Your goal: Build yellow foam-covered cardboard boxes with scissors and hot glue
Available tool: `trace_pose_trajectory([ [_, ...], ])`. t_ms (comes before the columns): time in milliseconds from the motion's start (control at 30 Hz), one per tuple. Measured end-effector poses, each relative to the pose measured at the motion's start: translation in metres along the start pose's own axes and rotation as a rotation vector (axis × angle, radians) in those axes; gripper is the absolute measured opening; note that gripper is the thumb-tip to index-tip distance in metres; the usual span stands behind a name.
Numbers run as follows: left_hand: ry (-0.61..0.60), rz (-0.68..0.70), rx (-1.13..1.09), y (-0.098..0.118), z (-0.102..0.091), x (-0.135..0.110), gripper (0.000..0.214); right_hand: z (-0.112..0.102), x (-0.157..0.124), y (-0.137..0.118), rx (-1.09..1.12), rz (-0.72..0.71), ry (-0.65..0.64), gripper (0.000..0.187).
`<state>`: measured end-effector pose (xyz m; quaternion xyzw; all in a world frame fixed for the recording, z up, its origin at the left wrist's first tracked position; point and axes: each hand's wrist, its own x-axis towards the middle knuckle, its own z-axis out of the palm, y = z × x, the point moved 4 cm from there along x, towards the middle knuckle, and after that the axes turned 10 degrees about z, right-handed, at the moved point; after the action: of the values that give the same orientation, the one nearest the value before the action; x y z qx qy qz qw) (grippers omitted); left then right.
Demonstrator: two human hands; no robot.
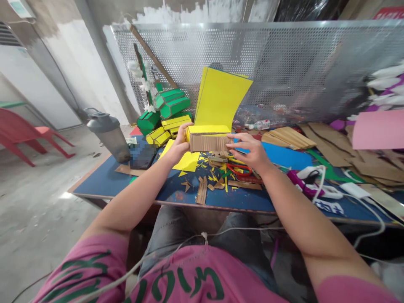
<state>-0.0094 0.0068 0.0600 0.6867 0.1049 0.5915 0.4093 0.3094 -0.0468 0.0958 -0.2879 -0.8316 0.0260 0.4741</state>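
Above the table I hold a small yellow paper-covered box [208, 128]. My left hand [181, 142] is closed round its left end. A brown corrugated cardboard piece [208, 143] lies against the side of the box that faces me. My right hand [250, 152] pinches the right end of that piece, its fingertips close to the box. Beneath my hands are yellow paper [187, 162], red-handled scissors [239, 169] and scattered yellow and brown scraps [202, 191]. A large yellow sheet [221, 94] stands upright behind the box.
Green blocks [173, 103] and yellow blocks [158, 135] are piled at the back left. A grey bottle [105, 132] stands on the left. To the right lie a blue sheet [284, 156], cardboard sheets [331, 145], a glue gun [304, 183] and white cables. A perforated metal panel [284, 67] closes the back.
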Motion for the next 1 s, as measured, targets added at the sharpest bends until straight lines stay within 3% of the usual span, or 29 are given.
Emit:
trace_pose_trajectory([
  [100, 0.09, -0.114, -0.117, 0.006, 0.001, -0.002, 0.072, -0.001, 0.001, -0.002, -0.005, -0.004, -0.009, 0.03],
  [233, 0.142, -0.13, -0.096, 0.015, 0.007, -0.005, 0.061, 0.0, 0.003, -0.003, -0.011, 0.004, -0.017, 0.026],
  [533, 0.117, 0.02, 0.07, 0.01, 0.002, -0.002, 0.065, 0.001, 0.002, -0.009, -0.006, 0.049, 0.021, 0.021],
  [667, 0.085, 0.088, 0.143, 0.009, 0.001, -0.002, 0.063, 0.007, 0.0, -0.005, 0.076, 0.166, 0.16, 0.018],
  [767, 0.038, 0.169, 0.205, 0.011, 0.006, -0.003, 0.065, 0.016, -0.004, 0.008, 0.213, 0.33, 0.261, 0.036],
  [867, 0.018, 0.219, 0.269, 0.014, 0.012, -0.004, 0.07, 0.025, -0.008, 0.021, 0.368, 0.486, 0.259, 0.055],
  [1000, 0.035, 0.232, 0.341, 0.016, 0.017, -0.007, 0.073, 0.023, -0.008, 0.023, 0.474, 0.504, 0.267, 0.057],
])
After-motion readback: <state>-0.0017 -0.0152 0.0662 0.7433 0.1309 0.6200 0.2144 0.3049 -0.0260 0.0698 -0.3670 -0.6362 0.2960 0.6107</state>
